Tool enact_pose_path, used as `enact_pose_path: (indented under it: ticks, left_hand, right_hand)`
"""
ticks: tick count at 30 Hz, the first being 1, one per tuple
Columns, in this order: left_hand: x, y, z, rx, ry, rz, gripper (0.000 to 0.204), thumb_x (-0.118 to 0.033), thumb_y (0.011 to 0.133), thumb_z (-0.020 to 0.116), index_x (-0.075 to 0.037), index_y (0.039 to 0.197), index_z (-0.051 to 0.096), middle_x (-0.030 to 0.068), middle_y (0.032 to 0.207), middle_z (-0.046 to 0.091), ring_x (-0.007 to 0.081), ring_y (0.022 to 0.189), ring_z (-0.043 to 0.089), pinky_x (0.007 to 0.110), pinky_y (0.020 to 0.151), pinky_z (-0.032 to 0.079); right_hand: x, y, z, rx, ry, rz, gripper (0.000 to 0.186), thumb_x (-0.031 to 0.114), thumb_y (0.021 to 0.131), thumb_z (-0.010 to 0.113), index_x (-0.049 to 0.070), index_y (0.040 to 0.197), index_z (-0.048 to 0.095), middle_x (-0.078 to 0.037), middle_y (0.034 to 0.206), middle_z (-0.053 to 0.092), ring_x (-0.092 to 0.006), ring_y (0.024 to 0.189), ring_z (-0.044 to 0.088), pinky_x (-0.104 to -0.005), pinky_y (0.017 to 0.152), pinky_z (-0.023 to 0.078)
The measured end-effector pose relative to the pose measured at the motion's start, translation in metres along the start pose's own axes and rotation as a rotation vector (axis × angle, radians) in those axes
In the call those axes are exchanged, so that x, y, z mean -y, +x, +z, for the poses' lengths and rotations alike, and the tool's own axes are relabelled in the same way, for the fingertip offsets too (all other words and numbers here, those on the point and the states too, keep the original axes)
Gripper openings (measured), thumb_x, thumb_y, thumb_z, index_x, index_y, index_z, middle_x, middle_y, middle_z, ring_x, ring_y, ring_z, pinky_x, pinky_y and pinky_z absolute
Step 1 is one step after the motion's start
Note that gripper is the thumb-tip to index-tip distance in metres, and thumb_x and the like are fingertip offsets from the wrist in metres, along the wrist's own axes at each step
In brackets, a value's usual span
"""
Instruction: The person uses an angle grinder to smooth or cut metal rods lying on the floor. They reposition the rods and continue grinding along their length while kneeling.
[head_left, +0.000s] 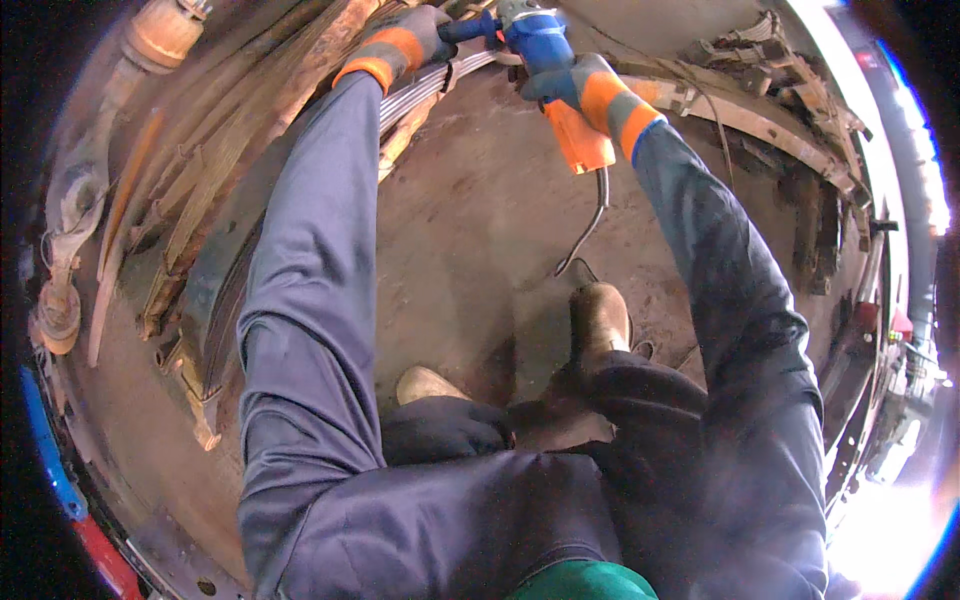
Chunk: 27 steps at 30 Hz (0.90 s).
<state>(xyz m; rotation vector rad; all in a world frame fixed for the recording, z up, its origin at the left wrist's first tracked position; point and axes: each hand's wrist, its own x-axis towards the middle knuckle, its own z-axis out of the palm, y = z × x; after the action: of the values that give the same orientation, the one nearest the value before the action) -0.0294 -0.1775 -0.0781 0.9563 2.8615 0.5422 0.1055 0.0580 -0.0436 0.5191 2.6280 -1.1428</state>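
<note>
Both arms reach far forward, holding an angle grinder [540,42] with a blue body and an orange rear end. My left hand [412,42], in a grey and orange glove, is closed around the dark blue side handle [470,27]. In a matching glove, my right hand [590,90] wraps the grinder's body just ahead of its orange part. A dark power cord [600,205] hangs from the rear end and runs down to the floor near my boot. The front of the grinder's head lies at the upper picture edge, so its disc cannot be made out.
Long metal bars [230,150] lie in a heap at the left, beside a rusty shaft with joints [85,200]. Curved metal strips [770,125] are piled at the right. My boots [600,315] stand on the dirty concrete floor [460,230], with loops of cord close by.
</note>
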Motion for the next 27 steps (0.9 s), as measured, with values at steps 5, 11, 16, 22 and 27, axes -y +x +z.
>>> enact_pose_path:
  ticks: [5, 11, 16, 22, 27]
  left_hand:
    - [0.037, 0.008, -0.014, 0.024, 0.069, -0.079, 0.036, -0.038, 0.079, 0.079, -0.011, 0.103, 0.074, 0.0162, 0.090, 0.075, 0.0314, 0.080, 0.071, 0.044, 0.077, 0.054]
    - [0.037, 0.014, 0.001, 0.079, 0.032, -0.184, 0.035, -0.033, 0.081, 0.080, -0.012, 0.108, 0.074, 0.0147, 0.095, 0.076, 0.0291, 0.082, 0.071, 0.042, 0.077, 0.054]
    - [0.125, -0.003, 0.027, -0.044, 0.161, -0.232, 0.035, -0.031, 0.081, 0.079, -0.012, 0.109, 0.075, 0.0134, 0.095, 0.077, 0.0278, 0.082, 0.072, 0.042, 0.079, 0.054]
    - [0.102, -0.006, 0.024, -0.052, 0.214, -0.314, 0.039, -0.038, 0.081, 0.079, -0.010, 0.108, 0.074, 0.0163, 0.094, 0.075, 0.0346, 0.088, 0.073, 0.045, 0.080, 0.054]
    - [0.060, 0.014, 0.019, -0.023, 0.231, -0.258, 0.049, -0.048, 0.080, 0.078, -0.009, 0.109, 0.073, 0.0187, 0.099, 0.075, 0.0397, 0.093, 0.071, 0.049, 0.084, 0.054]
  right_hand:
    - [0.036, 0.003, -0.006, 0.072, 0.077, -0.187, 0.038, 0.028, 0.057, 0.091, 0.007, 0.084, 0.073, -0.008, 0.086, 0.074, -0.0207, 0.074, 0.068, -0.0380, 0.070, 0.056]
    - [0.021, 0.052, 0.015, 0.104, -0.276, -0.135, 0.063, 0.056, 0.060, 0.088, 0.009, 0.101, 0.077, -0.011, 0.101, 0.075, -0.0255, 0.087, 0.070, -0.0385, 0.081, 0.056]
    - [0.054, 0.052, 0.018, 0.249, -0.296, -0.277, 0.066, 0.053, 0.057, 0.089, 0.007, 0.103, 0.077, -0.014, 0.105, 0.074, -0.0265, 0.090, 0.069, -0.0411, 0.082, 0.057]
    - [0.040, 0.083, 0.018, 0.214, -0.205, -0.343, 0.057, 0.045, 0.052, 0.091, 0.005, 0.091, 0.076, -0.012, 0.094, 0.073, -0.0244, 0.079, 0.066, -0.0406, 0.074, 0.056]
    - [0.005, 0.134, 0.014, 0.165, -0.240, -0.351, 0.047, 0.041, 0.058, 0.086, 0.005, 0.085, 0.075, -0.010, 0.086, 0.072, -0.0213, 0.073, 0.064, -0.0394, 0.068, 0.054]
